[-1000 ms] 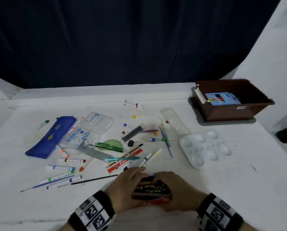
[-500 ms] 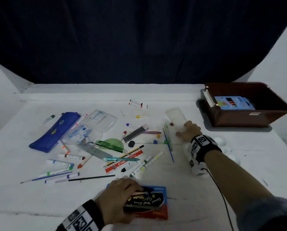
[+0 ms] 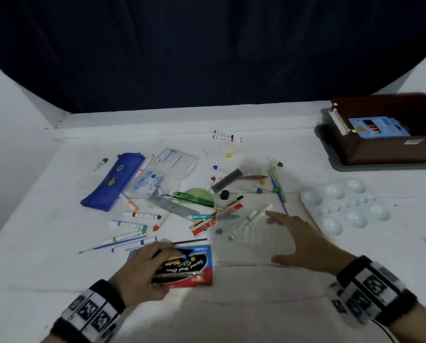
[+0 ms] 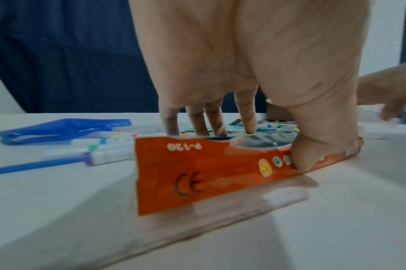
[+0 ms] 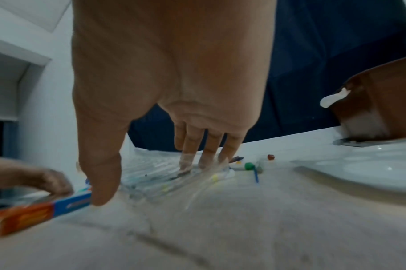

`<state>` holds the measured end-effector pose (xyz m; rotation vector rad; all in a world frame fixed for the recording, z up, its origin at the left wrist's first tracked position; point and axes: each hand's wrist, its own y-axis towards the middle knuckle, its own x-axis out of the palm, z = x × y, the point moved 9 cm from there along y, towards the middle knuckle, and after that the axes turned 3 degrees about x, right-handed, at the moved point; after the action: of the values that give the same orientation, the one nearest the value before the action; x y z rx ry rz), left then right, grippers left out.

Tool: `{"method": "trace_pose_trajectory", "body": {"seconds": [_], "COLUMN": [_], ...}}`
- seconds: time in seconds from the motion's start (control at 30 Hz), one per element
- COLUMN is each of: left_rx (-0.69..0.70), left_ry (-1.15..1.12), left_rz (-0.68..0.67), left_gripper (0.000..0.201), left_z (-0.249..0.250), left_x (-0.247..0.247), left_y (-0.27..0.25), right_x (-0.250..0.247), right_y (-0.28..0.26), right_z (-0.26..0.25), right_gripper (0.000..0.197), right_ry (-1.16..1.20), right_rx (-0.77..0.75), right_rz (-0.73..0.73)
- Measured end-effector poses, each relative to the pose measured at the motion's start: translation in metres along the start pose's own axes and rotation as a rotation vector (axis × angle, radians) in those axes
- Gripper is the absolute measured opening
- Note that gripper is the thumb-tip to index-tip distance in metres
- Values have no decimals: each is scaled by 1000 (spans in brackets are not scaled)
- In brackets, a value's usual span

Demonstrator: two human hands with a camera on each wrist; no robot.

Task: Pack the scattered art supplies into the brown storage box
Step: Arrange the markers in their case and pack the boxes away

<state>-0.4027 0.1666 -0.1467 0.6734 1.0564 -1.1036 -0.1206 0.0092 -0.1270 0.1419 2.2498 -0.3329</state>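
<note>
A crayon box (image 3: 194, 266), printed red, blue and black, lies near the table's front edge. My left hand (image 3: 142, 268) grips it, fingers over the far edge and thumb on the near side (image 4: 313, 155). My right hand (image 3: 298, 241) holds a clear ribbed plastic tray (image 3: 256, 243) just right of the crayon box, spanning it between fingers and thumb; the fingertips show through the plastic (image 5: 151, 175). The brown storage box (image 3: 390, 149) stands at the far right with a blue marker pack (image 3: 377, 127) inside. Markers, pencils and brushes lie scattered mid-table.
A white paint palette (image 3: 343, 206) sits right of my right hand. A blue pencil case (image 3: 112, 181) and a clear plastic case (image 3: 167, 169) lie at the left. The brown box rests on a grey lid (image 3: 380, 167). A dark curtain hangs behind.
My right hand left the crayon box, reached out to the clear tray beside the brown box, and has brought it back next to the crayon box. The left hand stayed on the crayon box.
</note>
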Motion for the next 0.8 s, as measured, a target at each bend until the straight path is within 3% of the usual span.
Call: {"method": "trace_pose_trajectory", "body": {"seconds": [0.1,0.2,0.3,0.43,0.5,0.67,0.8], "left_rx": [-28,-83,55,265,291,377,372], "left_ry": [5,83,85,-14,23,132,138], "left_rz": [20,63,118,69,97,113,70], "left_gripper": [77,77,68,43,36,28,29], "left_z": [-29,-47,-8,62,69,75,78], "left_x": [-12,-23,-22,11,21,29,29], "left_y": [-10,-17,-7,15,22,30,29], "right_x": [37,60,77,77,67,54,55], "right_y": [-17,-25,-26,-30,-39,-63,-71], "right_z": [-12,-20,-28,-28,-21,-22,-29], "right_gripper": [87,79,72,59,66,27,25], "right_ry": [-164,-195,-162,-132,-159,-225,-211], "right_rx": [-14,-50,-76,-51,-9,-84,-119], "right_rz": [-102,-107,-84,8,115,325,388]}}
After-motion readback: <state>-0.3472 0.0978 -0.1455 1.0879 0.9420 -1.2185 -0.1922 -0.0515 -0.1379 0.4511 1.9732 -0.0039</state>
